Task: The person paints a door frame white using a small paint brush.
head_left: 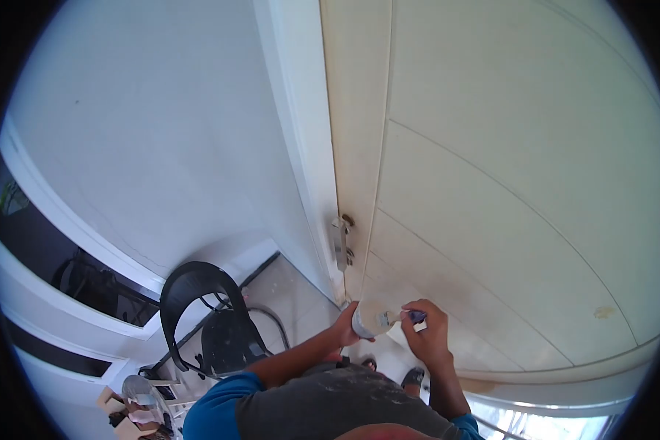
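My left hand (347,327) is wrapped round a round paint container (364,323) in front of my body. Just to its right, my right hand (427,327) grips a brush by its purple handle (416,317). The bristle end of the brush points left, at the container's opening; whether it touches the contents cannot be made out. Beyond both hands stands a large cream door (477,205) with grooved lines. A metal door handle (341,243) is fixed near the door's left edge.
A black chair (227,337) stands on the floor at the left, beside a white wall (161,125). Farther left is a window (88,271). Boxes and assorted items (136,414) lie at the lower left. My feet in sandals (413,378) show below the hands.
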